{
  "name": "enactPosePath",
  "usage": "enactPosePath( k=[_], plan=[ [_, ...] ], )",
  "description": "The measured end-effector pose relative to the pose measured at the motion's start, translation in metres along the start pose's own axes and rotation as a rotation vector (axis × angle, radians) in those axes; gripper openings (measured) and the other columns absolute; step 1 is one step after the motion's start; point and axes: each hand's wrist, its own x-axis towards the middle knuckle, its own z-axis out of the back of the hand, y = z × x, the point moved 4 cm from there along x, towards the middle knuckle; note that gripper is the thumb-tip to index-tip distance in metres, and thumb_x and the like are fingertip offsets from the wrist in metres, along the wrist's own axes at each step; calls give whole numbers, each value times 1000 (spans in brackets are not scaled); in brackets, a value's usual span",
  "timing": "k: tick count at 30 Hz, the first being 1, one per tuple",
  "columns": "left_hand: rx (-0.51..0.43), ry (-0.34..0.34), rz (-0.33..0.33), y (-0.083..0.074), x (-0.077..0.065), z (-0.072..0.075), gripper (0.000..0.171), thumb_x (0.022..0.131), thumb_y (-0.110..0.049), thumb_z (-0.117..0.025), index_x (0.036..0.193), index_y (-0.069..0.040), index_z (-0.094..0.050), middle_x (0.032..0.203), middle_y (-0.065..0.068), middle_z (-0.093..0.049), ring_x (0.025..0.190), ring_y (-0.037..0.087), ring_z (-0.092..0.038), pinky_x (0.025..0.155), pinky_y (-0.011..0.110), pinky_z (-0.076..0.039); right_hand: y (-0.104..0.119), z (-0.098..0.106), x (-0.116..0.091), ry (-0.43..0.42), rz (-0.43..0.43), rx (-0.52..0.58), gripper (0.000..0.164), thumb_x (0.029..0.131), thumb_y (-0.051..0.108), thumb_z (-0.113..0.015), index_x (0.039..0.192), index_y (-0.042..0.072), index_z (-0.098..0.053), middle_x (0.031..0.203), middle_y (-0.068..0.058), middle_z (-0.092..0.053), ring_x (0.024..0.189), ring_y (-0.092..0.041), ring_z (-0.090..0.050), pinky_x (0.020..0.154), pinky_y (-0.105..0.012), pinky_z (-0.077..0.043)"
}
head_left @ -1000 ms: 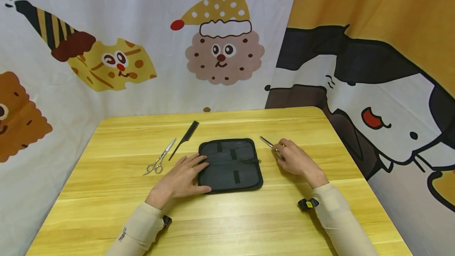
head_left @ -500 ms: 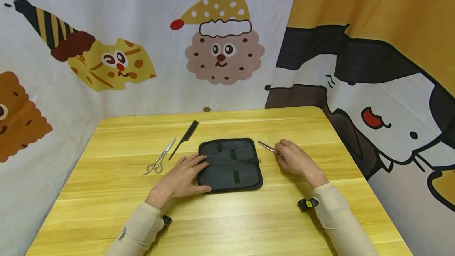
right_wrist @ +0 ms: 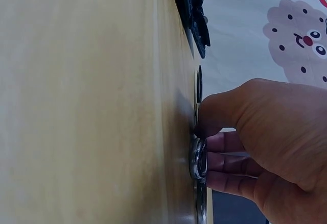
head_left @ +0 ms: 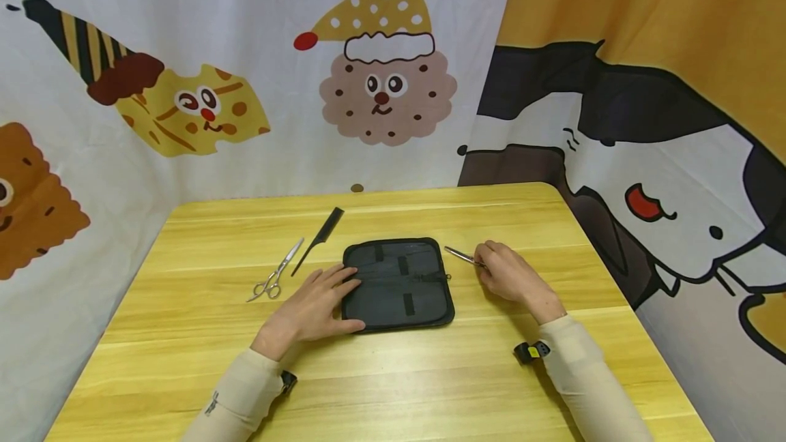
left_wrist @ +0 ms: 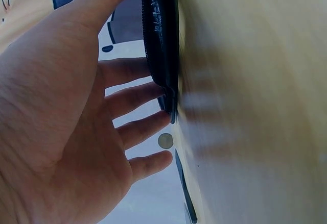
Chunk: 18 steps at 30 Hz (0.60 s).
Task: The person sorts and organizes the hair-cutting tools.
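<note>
A black zip case (head_left: 424,302) lies opened flat mid-table, with elastic loops inside. My left hand (head_left: 313,307) rests on its left edge, fingers spread and fairly straight; in the left wrist view the fingertips of the left hand (left_wrist: 66,106) touch the case's edge (left_wrist: 159,30). To the right of the case, my right hand (head_left: 506,271) pinches a silver pair of scissors (head_left: 459,254) by the handle end, blades pointing left towards the case. The right wrist view shows the scissors' finger ring (right_wrist: 198,158) low against the tabletop, between thumb and fingers of the right hand (right_wrist: 276,137).
Left of the case, a second pair of silver scissors (head_left: 285,264) and a black tail comb (head_left: 328,227) lie on the wooden table (head_left: 393,387). Patterned curtains (head_left: 245,176) hang behind the table and along its right side.
The scissors in my right hand have turned slightly, their tip shifting left and nearer to me. My left hand and the case stay where they were.
</note>
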Motion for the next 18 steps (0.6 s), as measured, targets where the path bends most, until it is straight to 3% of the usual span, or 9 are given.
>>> enactPosePath(
  k=[18],
  plan=[
    [-27,-28,-12,1,0,-3,91,90,-73,-59,154,-9,-51,163,13,-36,148,34,-27,116,62,-29,-1,0,0,-7,-14,-2,18,81,0,-73,98,3,-70,86,-6,-62,77,-21,-57,66,-36,-53]
  ],
)
